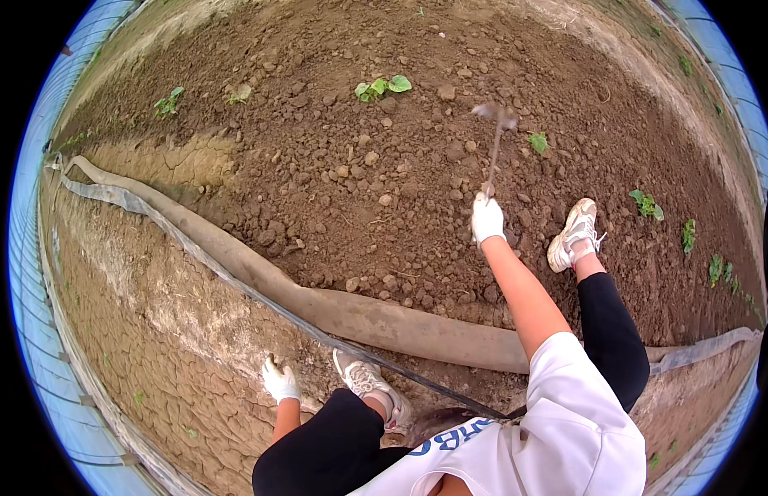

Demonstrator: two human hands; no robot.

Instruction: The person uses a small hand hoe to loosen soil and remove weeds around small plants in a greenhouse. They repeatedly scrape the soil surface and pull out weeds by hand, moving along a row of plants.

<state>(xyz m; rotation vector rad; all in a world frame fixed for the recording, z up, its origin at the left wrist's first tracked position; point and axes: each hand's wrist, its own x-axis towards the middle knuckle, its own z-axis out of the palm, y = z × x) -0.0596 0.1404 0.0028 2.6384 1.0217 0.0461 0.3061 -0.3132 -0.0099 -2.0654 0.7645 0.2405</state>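
Observation:
My right hand (487, 218), in a white glove, grips the handle of a small hand hoe (495, 146). The hoe's head is blurred and hangs over loose brown soil (334, 204); whether it touches the ground I cannot tell. Just right of the hoe head grows a small green seedling (537, 142). Farther left stands a larger leafy seedling (381, 88). My left hand (279, 379), gloved in white with its fingers apart, holds nothing. It hangs over the pale, cracked ground (173, 366), to the left of my left shoe (366, 378).
A flat brown hose (384, 322) crosses between my feet, with a dark strip (260, 297) alongside. My right shoe (576, 235) is planted in the tilled soil. More seedlings (647, 204) grow at the right, and another (168, 102) at far left. Blue sheeting (36, 260) bounds the plot.

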